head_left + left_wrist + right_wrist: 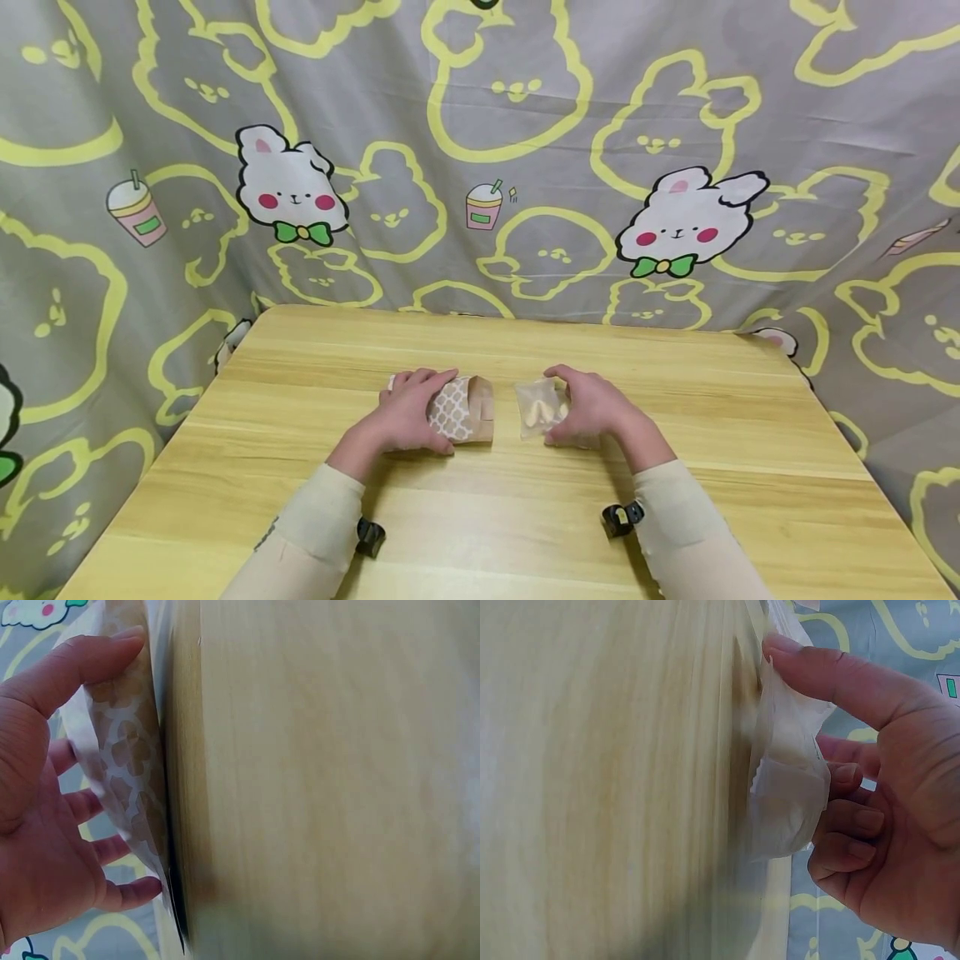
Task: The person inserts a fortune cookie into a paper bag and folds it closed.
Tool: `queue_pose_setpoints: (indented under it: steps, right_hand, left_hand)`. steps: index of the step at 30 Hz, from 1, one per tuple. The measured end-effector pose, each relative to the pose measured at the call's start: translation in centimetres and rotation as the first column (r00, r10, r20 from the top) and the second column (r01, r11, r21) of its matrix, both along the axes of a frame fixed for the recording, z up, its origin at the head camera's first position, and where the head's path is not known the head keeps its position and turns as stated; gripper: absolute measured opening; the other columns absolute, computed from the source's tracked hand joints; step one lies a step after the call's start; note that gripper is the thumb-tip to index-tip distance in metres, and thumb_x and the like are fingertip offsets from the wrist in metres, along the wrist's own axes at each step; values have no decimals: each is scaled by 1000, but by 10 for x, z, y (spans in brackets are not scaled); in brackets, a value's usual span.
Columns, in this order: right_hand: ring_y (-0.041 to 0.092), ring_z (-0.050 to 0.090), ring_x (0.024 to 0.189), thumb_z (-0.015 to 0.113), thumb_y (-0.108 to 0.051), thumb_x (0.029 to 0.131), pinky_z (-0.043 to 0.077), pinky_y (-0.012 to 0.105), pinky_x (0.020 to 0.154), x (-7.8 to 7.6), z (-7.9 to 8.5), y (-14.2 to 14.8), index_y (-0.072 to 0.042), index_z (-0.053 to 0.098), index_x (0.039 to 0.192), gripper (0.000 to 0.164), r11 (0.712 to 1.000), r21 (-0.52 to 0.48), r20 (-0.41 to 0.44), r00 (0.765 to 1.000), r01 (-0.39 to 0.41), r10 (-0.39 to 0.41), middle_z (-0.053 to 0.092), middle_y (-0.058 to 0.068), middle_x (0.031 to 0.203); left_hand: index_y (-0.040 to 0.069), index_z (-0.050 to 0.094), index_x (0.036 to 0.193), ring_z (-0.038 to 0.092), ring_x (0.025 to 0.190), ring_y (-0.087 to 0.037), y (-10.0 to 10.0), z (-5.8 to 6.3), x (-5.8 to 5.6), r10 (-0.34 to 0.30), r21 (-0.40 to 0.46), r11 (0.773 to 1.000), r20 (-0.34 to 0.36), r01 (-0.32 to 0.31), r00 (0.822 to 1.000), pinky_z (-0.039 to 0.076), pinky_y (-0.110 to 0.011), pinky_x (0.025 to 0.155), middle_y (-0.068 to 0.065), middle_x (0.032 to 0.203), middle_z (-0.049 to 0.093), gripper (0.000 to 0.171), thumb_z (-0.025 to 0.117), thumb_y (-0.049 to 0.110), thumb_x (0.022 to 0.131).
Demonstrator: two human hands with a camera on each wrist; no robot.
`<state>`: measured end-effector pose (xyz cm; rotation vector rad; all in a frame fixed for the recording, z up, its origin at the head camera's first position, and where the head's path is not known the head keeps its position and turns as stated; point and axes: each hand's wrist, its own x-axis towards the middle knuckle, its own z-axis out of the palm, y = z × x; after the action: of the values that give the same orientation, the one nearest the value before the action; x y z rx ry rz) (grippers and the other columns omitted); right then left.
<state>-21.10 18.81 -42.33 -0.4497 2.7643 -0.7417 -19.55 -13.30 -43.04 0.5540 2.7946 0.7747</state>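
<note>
My left hand (407, 412) grips a brown paper bag (452, 412) with a white lattice pattern, lying on the table. The bag's mouth gapes toward the right. In the left wrist view the thumb lies along one edge of the patterned bag (127, 742), and the fingers are spread at its other side. To the right, my right hand (597, 410) holds a small see-through packet (531, 404) with pale pieces inside, their kind unclear. The right wrist view shows the thumb at the top of the crinkled packet (787, 802) and curled fingers beside it. A short gap separates bag and packet.
Both hands work over a wooden table (480, 517) with light grain. Behind it and at the sides hangs a grey curtain (420, 108) with yellow outlines and white rabbits. A black wrist device (370, 537) sits by the left sleeve, another device (621, 519) by the right.
</note>
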Motion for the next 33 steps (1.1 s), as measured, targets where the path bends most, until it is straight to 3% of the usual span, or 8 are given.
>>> queue_pose_setpoints:
  steps: [5,14,26,33]
  right_hand:
    - [21,57,87,98,-36,55,50,40,75,-2,-2,1,-9,46,148,110,1000,11,2,1000,3,-3,62,7,101]
    - [22,54,76,96,-33,58,47,38,67,-2,-3,2,-14,54,136,91,1000,-3,3,1000,2,-2,58,5,89]
    - [22,51,73,96,-33,60,46,36,64,6,6,-4,-16,51,136,90,996,-86,-69,998,-8,2,57,7,90]
    - [20,47,70,96,-36,61,44,37,64,13,11,-18,-15,51,135,89,985,-161,-90,995,-66,52,55,10,87]
  left_hand:
    - [25,39,155,28,134,-41,0,0,0,-5,2,1000,-1,5,1000,23,-69,101,-10,147,42,114,96,37,57]
    - [25,39,155,28,134,-41,0,0,1,-8,5,1000,-3,8,1000,23,-69,100,-10,147,42,114,96,37,57]
    - [24,40,155,28,133,-40,1,2,0,-10,3,1000,-6,10,1000,23,-68,100,-11,147,42,114,96,36,57]
    - [25,41,154,29,132,-38,3,3,1,4,-4,1000,-4,-4,1000,24,-67,99,-9,146,42,114,97,36,56]
